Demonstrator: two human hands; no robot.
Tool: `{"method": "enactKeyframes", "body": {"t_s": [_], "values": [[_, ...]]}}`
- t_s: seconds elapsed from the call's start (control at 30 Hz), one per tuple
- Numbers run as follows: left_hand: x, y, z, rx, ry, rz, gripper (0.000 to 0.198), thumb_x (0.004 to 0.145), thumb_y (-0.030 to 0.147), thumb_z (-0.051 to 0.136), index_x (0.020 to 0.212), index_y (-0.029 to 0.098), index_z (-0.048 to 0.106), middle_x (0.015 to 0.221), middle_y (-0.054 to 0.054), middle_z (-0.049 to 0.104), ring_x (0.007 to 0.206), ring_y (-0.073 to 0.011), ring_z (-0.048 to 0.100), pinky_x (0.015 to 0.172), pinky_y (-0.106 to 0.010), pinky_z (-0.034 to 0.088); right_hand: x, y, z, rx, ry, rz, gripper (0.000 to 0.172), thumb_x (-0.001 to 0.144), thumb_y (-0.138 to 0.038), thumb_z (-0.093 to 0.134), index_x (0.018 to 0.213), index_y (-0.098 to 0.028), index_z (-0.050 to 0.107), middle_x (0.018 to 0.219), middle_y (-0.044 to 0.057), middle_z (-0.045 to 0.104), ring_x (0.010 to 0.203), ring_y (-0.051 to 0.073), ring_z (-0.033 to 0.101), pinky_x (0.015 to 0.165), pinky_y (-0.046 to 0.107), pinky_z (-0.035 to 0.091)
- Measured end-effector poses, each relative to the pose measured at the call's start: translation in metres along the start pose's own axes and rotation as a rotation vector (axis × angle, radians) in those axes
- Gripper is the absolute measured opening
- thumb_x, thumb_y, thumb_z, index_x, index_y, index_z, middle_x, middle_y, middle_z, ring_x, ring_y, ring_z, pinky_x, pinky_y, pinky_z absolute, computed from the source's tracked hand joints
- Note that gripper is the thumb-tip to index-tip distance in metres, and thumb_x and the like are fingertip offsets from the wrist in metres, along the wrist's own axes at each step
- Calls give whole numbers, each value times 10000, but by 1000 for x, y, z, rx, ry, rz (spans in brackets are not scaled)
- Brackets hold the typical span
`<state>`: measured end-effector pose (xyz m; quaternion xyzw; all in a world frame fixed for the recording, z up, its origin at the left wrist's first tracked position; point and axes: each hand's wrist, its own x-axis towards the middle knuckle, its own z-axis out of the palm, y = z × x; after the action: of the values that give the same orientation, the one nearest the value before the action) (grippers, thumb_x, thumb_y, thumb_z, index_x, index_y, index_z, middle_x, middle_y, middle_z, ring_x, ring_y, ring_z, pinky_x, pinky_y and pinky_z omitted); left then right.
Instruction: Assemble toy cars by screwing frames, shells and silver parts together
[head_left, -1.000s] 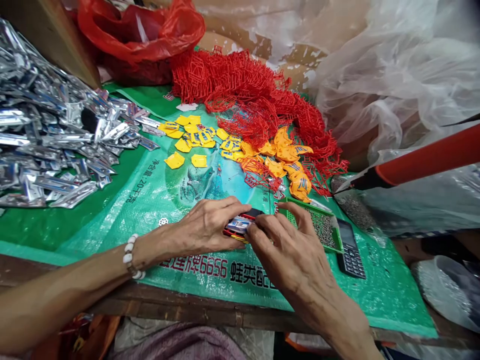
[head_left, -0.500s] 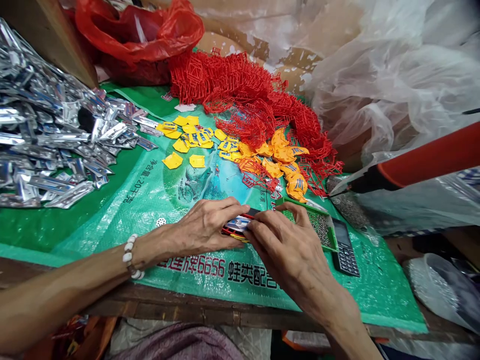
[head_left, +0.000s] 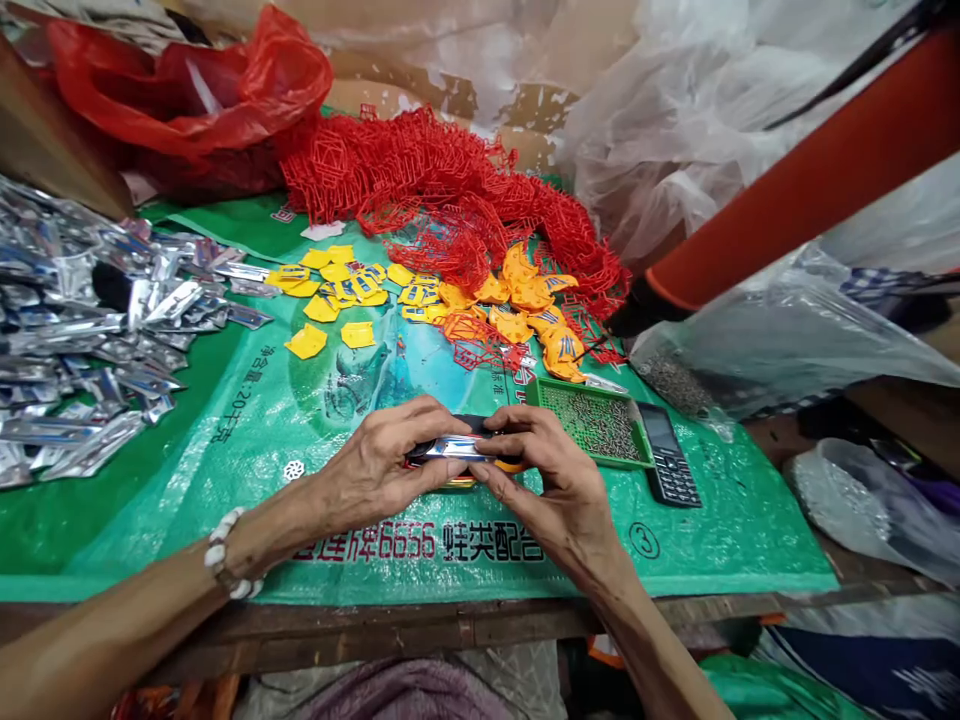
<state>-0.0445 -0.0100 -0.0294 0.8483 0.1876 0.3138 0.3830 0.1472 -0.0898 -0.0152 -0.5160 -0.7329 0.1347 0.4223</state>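
Note:
Between both hands is a small plastic toy car (head_left: 454, 447), black on top with a silver-and-blue strip along its side and red and yellow edges below. My left hand (head_left: 382, 458) grips its left end, thumb along the near side. My right hand (head_left: 555, 475) is closed on its right end, thumb and fingertips pressed at the silver strip. The fingers cover both ends of the car. Just beyond my right hand lies a green tray (head_left: 646, 445) of small metal screws.
Silver parts (head_left: 97, 330) are heaped at left. Yellow pieces (head_left: 330, 285), orange pieces (head_left: 536, 300) and tangled red plastic frames (head_left: 427, 180) lie behind the hands. A black phone-like device (head_left: 670, 455) lies beside the tray. A thick red-orange pole (head_left: 810, 180) slants in from the right.
The view has shifted, so the heaps sit further left. My right hand has drawn back from the tray side and its fingers now press flatter along the car's silver strip.

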Motion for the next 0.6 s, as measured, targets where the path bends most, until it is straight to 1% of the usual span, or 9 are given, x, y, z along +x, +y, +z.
{"method": "enactKeyframes", "body": {"t_s": [0.1, 0.23, 0.27, 0.33, 0.4, 0.47, 0.53, 0.57, 0.6], "values": [[2, 2, 0, -19, 4, -25, 240, 928, 214, 587, 1147, 134, 642, 1031, -84, 666, 907, -166, 652, 775, -287, 522, 0, 1, 1, 9, 11, 15, 88, 845, -174, 667, 929, -180, 645, 910, 48, 673, 946, 168, 625, 756, 316, 563], [5, 7, -5, -51, -21, -89, 211, 918, 240, 602, 1100, 168, 681, 981, -52, 675, 836, -155, 649, 726, -275, 516, 0, 0, -1, 11, 29, -3, 252, 832, -204, 685, 1070, -181, 609, 978, 56, 690, 966, 175, 631, 819, 359, 566], [5, 8, -6, -58, -30, -105, 209, 915, 249, 605, 1092, 175, 688, 979, -46, 675, 835, -157, 647, 728, -277, 512, -1, 0, -4, 7, 46, -3, 282, 828, -203, 687, 1099, -189, 610, 998, 58, 698, 976, 181, 641, 830, 367, 569], [6, 9, -8, -69, -56, -151, 213, 910, 261, 608, 1090, 190, 697, 996, -35, 671, 866, -170, 646, 755, -287, 502, -4, -1, -12, -27, 113, 33, 260, 818, -183, 685, 1071, -230, 643, 990, 42, 721, 957, 192, 672, 840, 379, 573], [7, 10, -10, -89, -79, -203, 223, 904, 277, 612, 1091, 201, 707, 1006, -29, 665, 896, -186, 642, 770, -297, 491, -5, 0, -26, -91, 233, 106, 216, 817, -161, 676, 1003, -270, 682, 941, 19, 735, 892, 202, 694, 831, 392, 571], [8, 10, -11, -114, -92, -236, 243, 902, 294, 611, 1103, 200, 710, 1004, -34, 659, 893, -192, 638, 758, -302, 487, -1, 2, -44, -152, 430, 162, 220, 832, -179, 665, 1022, -286, 693, 925, 17, 721, 850, 208, 687, 823, 411, 553], [9, 10, -11, -131, -93, -240, 257, 899, 302, 612, 1111, 198, 710, 982, -40, 658, 866, -188, 636, 739, -306, 489, 10, 6, -65, -216, 713, 161, 263, 852, -239, 655, 1107, -301, 671, 980, 31, 685, 896, 220, 664, 842, 428, 526], [9, 10, -11, -135, -95, -238, 260, 900, 302, 609, 1116, 200, 709, 974, -42, 658, 856, -184, 634, 735, -308, 491, 18, 8, -75, -250, 854, 158, 265, 842, -270, 672, 1105, -307, 673, 1001, 37, 671, 926, 232, 656, 845, 428, 522], [9, 10, -11, -137, -101, -237, 260, 900, 300, 605, 1118, 203, 708, 969, -44, 659, 848, -181, 633, 731, -310, 492, 28, 10, -85, -277, 885, 155, 285, 849, -300, 664, 1133, -318, 655, 1072, 44, 651, 1010, 247, 639, 871, 426, 514]]}}
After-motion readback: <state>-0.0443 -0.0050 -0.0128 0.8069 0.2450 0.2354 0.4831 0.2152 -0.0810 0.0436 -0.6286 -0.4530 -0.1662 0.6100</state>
